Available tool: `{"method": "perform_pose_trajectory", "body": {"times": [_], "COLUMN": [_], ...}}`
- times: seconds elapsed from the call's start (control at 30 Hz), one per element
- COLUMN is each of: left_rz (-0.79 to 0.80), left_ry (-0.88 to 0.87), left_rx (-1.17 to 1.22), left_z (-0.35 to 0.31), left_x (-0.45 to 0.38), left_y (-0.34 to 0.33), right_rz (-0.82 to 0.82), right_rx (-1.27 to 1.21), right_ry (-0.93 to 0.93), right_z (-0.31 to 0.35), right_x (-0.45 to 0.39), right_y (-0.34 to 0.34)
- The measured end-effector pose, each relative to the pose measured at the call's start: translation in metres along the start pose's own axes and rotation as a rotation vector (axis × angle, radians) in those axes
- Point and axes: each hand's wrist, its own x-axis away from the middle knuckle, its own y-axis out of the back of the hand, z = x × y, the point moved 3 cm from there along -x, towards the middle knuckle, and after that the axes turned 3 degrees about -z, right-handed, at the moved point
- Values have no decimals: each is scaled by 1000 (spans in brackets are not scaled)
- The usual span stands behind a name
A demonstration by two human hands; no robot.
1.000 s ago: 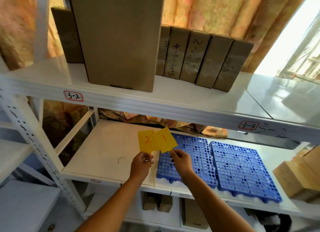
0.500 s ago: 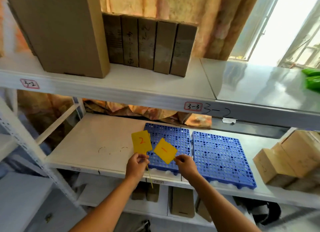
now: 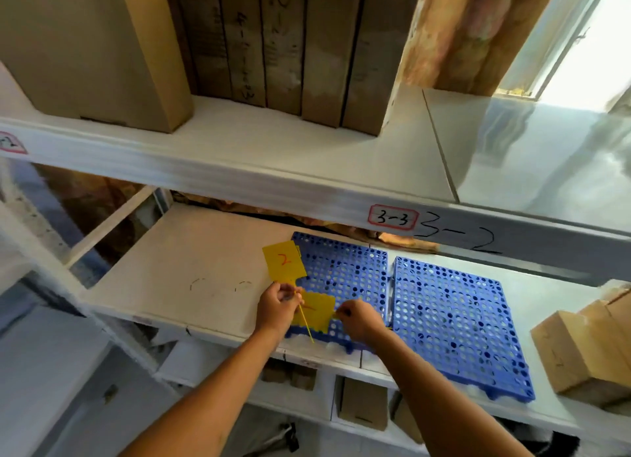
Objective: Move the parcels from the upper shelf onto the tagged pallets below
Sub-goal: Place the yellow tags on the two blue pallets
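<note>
**Q:** What do the two hands hold?

**A:** The left hand (image 3: 277,301) has its fingers curled round the thin yellow stalk of the tag marked 2 (image 3: 284,265), whose card stands upright above the fist, over the left rear corner of the left pallet (image 3: 345,272). The stalk's lower end juts down past the wrist toward the shelf's front edge. The right hand (image 3: 358,320) pinches the right edge of the second yellow tag (image 3: 316,311), which lies low over the pallet's front left part; its numeral is mostly hidden by the left hand. Whether this card touches the pallet cannot be told.

**Q:** Where do the pallets lie?

**A:** Both blue perforated pallets rest flat on the lower shelf (image 3: 177,268). The left pallet is just beside the right pallet (image 3: 457,323), a narrow gap between them. Neither carries a parcel.

**Q:** And the parcels?

**A:** They are on the upper shelf (image 3: 273,149). A large brown box (image 3: 92,46) stands at the left front. Behind and to its right, a row of slim parcels (image 3: 290,46) stands upright, side by side and touching, with handwritten codes on the faces turned forward.

**Q:** What else appears?

**A:** A red-bordered label reading 3-3 (image 3: 393,218) sits on the upper shelf's front beam, with "3-2" handwritten just to its right. At the far right of the lower shelf lie stacked cardboard boxes (image 3: 587,347), well apart from the hands. More boxes stand on the level below.
</note>
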Motion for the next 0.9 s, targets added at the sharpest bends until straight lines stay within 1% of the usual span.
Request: {"method": "perform_pose_trajectory", "body": {"times": [0.2, 0.27, 0.3, 0.37, 0.43, 0.5, 0.63, 0.77, 0.83, 0.9], "left_rz": [11, 6, 3, 28, 61, 72, 40, 42, 64, 121], "left_ry": [1, -3, -7, -13, -21, -25, -77, -134, -134, -103], "left_rx": [-8, 6, 17, 14, 0, 27, -18, -169, -150, -111], "left_z": [2, 0, -2, -5, -10, -14, -23, -22, -18, -12], "left_x": [-8, -6, -4, 2, 14, 28, 63, 106, 128, 152], "left_y": [-10, -16, -20, -30, -42, -56, -87, -126, -151, -182], "right_rz": [-45, -112, -151, -187, -164, -110, -69, -73, -110, -181], "right_rx": [137, 129, 83, -139, -384, -510, -592, -626, -630, -613], "right_ry": [-7, 4, 20, 45, 55, 57, -12, -13, -38, -67], "right_z": [-9, -9, -7, 2, 12, 19, 4, -40, -67, -101], "right_x": [-5, -4, -4, -5, -2, 2, 22, 60, 78, 96], "right_y": [0, 6, 10, 21, 34, 45, 62, 82, 93, 108]}}
